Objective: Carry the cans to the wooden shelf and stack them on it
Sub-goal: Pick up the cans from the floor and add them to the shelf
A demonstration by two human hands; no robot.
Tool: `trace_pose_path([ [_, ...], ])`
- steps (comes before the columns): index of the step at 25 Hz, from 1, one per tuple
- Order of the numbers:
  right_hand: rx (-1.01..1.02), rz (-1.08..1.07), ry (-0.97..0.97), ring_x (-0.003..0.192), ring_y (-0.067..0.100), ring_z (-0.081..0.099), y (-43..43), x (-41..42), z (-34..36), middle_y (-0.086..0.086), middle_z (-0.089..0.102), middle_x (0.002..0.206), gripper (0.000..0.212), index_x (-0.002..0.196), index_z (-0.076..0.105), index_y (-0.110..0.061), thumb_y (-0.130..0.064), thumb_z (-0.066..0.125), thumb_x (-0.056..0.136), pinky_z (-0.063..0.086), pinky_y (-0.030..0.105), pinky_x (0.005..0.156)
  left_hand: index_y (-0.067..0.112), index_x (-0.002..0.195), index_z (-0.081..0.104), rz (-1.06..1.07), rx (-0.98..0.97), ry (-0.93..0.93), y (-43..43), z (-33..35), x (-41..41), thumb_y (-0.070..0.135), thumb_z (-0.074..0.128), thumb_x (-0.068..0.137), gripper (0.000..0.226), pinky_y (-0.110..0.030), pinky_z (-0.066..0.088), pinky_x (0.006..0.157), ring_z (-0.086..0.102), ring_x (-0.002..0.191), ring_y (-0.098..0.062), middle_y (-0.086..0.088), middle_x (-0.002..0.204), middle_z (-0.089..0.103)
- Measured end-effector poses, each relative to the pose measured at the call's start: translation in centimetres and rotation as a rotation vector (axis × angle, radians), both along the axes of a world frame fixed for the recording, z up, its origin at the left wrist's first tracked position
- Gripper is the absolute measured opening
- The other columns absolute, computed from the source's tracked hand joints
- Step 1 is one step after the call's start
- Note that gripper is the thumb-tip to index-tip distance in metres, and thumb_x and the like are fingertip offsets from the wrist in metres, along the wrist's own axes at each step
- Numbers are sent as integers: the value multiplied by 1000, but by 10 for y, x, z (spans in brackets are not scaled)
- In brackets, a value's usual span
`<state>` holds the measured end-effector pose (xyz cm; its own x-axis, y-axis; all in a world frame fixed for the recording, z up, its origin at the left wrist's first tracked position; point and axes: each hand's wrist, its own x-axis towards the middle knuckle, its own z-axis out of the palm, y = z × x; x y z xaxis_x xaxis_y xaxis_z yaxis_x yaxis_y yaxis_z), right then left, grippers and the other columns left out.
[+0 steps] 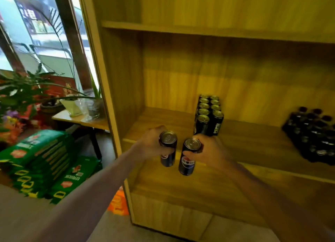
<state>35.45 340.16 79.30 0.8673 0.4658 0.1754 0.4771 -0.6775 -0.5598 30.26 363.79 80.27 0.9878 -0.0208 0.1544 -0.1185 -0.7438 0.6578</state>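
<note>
My left hand (151, 144) grips a dark blue soda can (168, 152) upright by its upper part. My right hand (211, 152) holds a second dark blue can (188, 162) the same way, just right of the first. Both cans hang in front of the wooden shelf (163, 120), near its front edge at the left end of the board. Behind my right hand, several matching cans (208, 115) stand on the shelf in two rows running to the back.
A shrink-wrapped pack of dark bottles (311, 135) sits on the same board at the far right. Left of the shelf unit are green bags (41, 158) stacked on the floor, an orange pack (118, 202), potted plants (23, 95) and a window.
</note>
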Motion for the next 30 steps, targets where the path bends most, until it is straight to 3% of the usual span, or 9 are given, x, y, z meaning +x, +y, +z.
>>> trace_pose_path([
  [3, 20, -65, -53, 75, -4, 60, -32, 20, 25, -13, 69, 92, 49, 105, 68, -23, -52, 85, 70, 43, 8, 60, 18, 105, 65, -31, -32, -28, -36, 26, 27, 30, 88, 65, 47, -17, 49, 72, 62, 86, -1, 10, 95, 67],
  [7, 27, -148, -43, 66, -17, 44, -67, 41, 31, -14, 65, 89, 40, 101, 68, -23, -45, 85, 73, 38, 0, 56, 22, 95, 65, -31, -68, -39, -75, 22, 61, 27, 90, 58, 44, -36, 55, 79, 68, 94, -17, 5, 95, 69],
  [10, 66, -202, -3, 65, -14, 46, -84, 53, 28, -12, 66, 89, 34, 95, 66, -26, -43, 86, 74, 39, 5, 54, 35, 85, 59, -32, -86, -32, -94, 20, 78, 18, 91, 60, 44, -27, 48, 71, 67, 92, -19, 8, 88, 65],
  [13, 81, -265, 9, 69, -2, 55, -84, 67, 21, -6, 73, 94, 38, 93, 65, -24, -47, 86, 71, 34, 10, 51, 32, 84, 58, 18, -73, -6, -103, 18, 91, 21, 91, 60, 42, -22, 44, 65, 63, 85, -11, 11, 85, 62],
  [18, 66, -314, 12, 81, 7, 56, -74, 81, 15, 3, 74, 107, 52, 109, 68, -10, -44, 85, 74, 30, 8, 47, 29, 82, 58, 43, -24, 13, -110, 12, 104, 26, 89, 58, 39, -21, 42, 61, 62, 84, -12, 7, 86, 62],
  [22, 15, -361, -2, 97, 19, 67, -68, 90, 10, 8, 73, 112, 60, 112, 65, -7, -50, 83, 75, 26, 10, 47, 29, 89, 55, 83, -6, 44, -111, 3, 113, 28, 87, 64, 40, -25, 38, 67, 61, 89, -17, 2, 93, 64],
  [27, -25, -422, -1, 95, 21, 68, -68, 102, -5, 6, 73, 108, 64, 108, 65, -11, -60, 81, 71, 43, 25, 62, 20, 92, 63, 115, -52, 96, -112, -11, 123, 52, 73, 44, 59, -32, 48, 67, 67, 89, -23, -2, 96, 70],
  [30, 7, -428, -9, 97, 22, 68, -63, 107, -7, 6, 73, 109, 63, 111, 64, -9, -57, 81, 73, 42, 25, 64, 18, 94, 65, 161, -117, 74, -110, -21, 132, 59, 71, 38, 69, -43, 56, 74, 68, 90, -24, -2, 96, 70],
])
